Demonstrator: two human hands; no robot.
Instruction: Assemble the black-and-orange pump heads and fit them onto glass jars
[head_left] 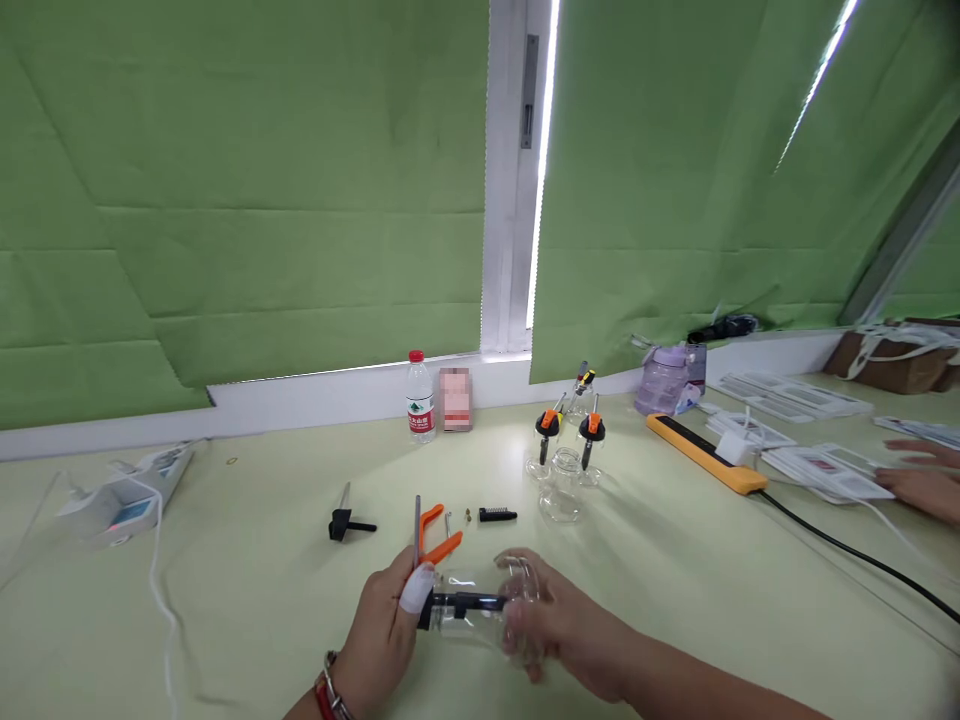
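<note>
A clear bottle [484,632] lies sideways between my hands, with a black tube [466,602] running inside it. My right hand [574,625] is wrapped round the bottle's base end. At the neck, my left hand [382,615] grips the black cap [425,610], its thumb wrapped in white; a thin metal spout [417,525] sticks up there. Just beyond lie an orange V-shaped handle [444,546], a small metal pin [448,524], tiny brass-coloured bits [468,516] and a black part with a spring [498,515]. Farther left rests another black cap with a spout [342,524].
Clear bottles [564,490] stand at centre right, several with black-and-orange or yellow tops [592,428]. Behind are a water bottle [421,400] and pink box [456,400]. An orange power strip [705,454] trails a black cable. Another person's hand [926,480] is far right.
</note>
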